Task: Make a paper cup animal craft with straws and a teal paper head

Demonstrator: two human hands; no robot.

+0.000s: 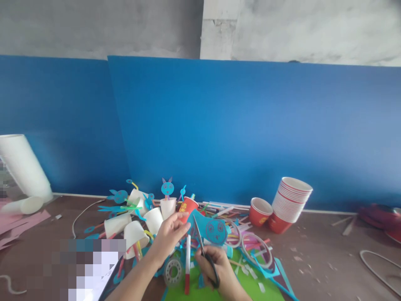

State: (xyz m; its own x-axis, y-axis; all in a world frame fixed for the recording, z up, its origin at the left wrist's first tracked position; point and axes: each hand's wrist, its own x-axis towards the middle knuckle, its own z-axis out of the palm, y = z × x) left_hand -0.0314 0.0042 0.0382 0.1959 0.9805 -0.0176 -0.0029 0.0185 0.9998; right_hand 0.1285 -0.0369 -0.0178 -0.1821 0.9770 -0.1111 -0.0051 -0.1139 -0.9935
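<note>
Pinched in my left hand [171,234] is a piece of blue paper [216,231] with a face drawn on it, partly cut to a rounded outline. My right hand [216,267] is closed round the handles of black scissors [198,234], whose blades lie against the paper near my left fingertips. Below the paper, a red and white marker [187,265] stands out over a green sheet [250,288]. A roll of clear tape [173,271] sits just left of the marker. White paper scraps [249,271] are scattered on the green sheet.
Several white paper cups [135,234] with blue paper cutouts and straws crowd the left. A finished-looking blue cat face [167,188] rises from one cup. Stacked red and white tubs [290,205] stand at right beside a single red tub [260,211]. Tape rings [257,251] lie nearer.
</note>
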